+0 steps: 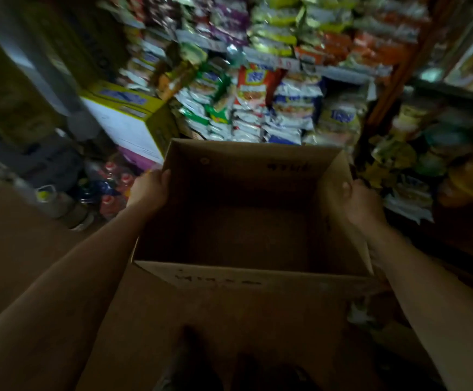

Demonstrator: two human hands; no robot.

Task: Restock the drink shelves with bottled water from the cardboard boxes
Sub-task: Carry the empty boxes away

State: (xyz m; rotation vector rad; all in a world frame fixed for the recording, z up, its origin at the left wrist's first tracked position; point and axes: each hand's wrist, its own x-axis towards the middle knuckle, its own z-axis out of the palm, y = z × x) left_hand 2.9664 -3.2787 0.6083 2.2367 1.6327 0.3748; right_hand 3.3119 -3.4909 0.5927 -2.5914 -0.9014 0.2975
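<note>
Two hands were on the open cardboard box (246, 221) when I looked down through the head camera. My left hand (150, 189) had its grip closed over the top edge of the left wall, thumb inside and fingers wrapped outside. My right hand (362, 204) gripped the rim of the right wall the same way, thumb on the inner face. I held the box between them, in front of me and below the shelves. Its inside was dark and I could see only bare cardboard floor, with no bottled water showing in it. Past the far wall stood shelves (280, 63) packed with snack packets (294, 108). Red-capped soft-drink bottles (114, 187) stood low at the left, beside a white and yellow carton (128, 119).
</note>
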